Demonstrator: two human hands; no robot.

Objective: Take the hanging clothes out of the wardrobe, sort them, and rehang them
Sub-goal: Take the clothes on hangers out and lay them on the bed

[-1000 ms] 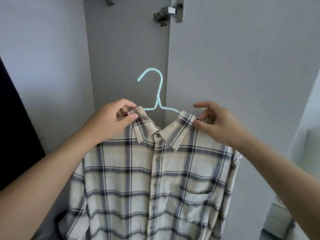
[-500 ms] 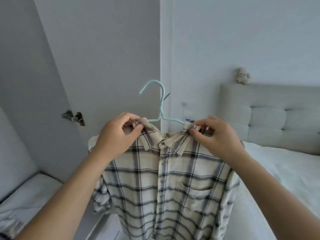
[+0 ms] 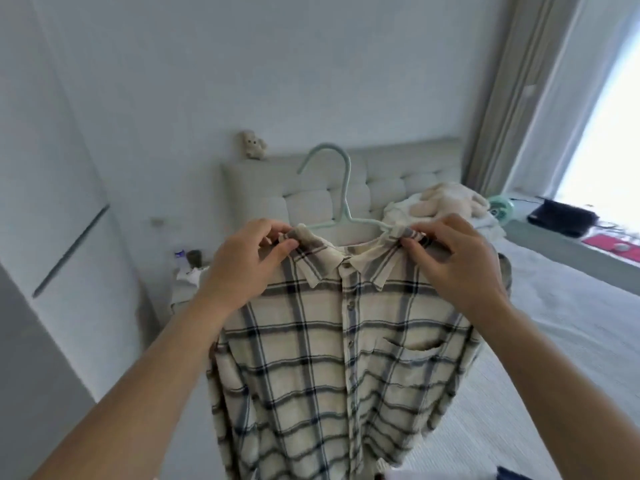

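Observation:
A cream plaid shirt (image 3: 339,358) with dark stripes hangs buttoned on a pale mint hanger (image 3: 341,188), held up in front of me over the bed. My left hand (image 3: 242,265) pinches the shirt's left shoulder by the collar, thumb on the front. My right hand (image 3: 457,265) pinches the right shoulder by the collar the same way. The hanger's hook stands free above the collar. The wardrobe is out of view.
A bed (image 3: 554,306) with a grey tufted headboard (image 3: 311,202) fills the right. Plush toys (image 3: 446,199) lie by the pillows, and a small bear (image 3: 252,144) sits on the headboard. A cluttered nightstand (image 3: 188,275) stands left. A curtain (image 3: 519,98) and window ledge are at right.
I have turned right, away from the wardrobe door toward the bed, carrying the shirt on its hanger. Both hands keep their hold at the shoulders.

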